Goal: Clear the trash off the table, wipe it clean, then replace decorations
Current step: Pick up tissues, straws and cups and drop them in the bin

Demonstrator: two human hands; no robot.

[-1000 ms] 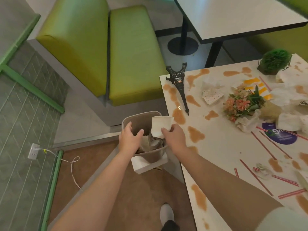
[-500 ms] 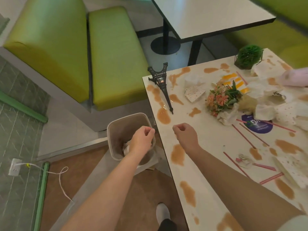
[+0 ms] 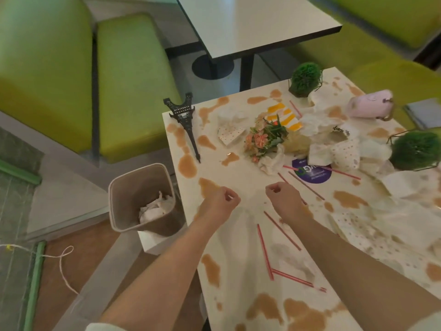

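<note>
The table, white and splashed with brown spills, stands between green benches, strewn with crumpled napkins and red straws. Beside it, the bin holds wadded paper. Left hand and right hand hover curled, holding nothing.

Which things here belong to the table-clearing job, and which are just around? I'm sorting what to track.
Part of the job:
left hand, right hand
trash bin
crumpled napkins
red straws
brown spills
Eiffel Tower model
flower bouquet
green ball plants

Just around:
green bench
other table
white cord
</note>
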